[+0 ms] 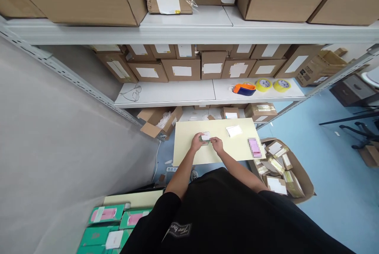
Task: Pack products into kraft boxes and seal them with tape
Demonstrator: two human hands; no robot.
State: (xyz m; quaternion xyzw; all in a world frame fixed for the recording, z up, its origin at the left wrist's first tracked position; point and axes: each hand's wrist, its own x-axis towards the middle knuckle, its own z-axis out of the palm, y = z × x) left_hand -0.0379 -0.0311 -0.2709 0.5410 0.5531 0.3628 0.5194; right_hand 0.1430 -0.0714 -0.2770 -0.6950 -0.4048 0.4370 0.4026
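Over the middle of the pale yellow tabletop (189,157), my left hand (196,142) grips a small flat white item with a green edge (205,136), perhaps a little box or a stack of cards. The fingers of my right hand (217,145) are closed together at the item's right edge; whether anything else is between them is too small to tell. Further right on the tabletop lies a small stack of white slips or labels (233,131). Close to the right edge is a pink pixelated item (254,148).
An open carton (162,122) stands behind left. A large carton (308,189) of taped parcels is at the right. The shelf (183,95) ahead bears boxes, an orange-and-blue tape dispenser (244,89) and yellow tape rolls (263,84). Green boxes (99,236) sit behind left, beside a grey wall (74,127).
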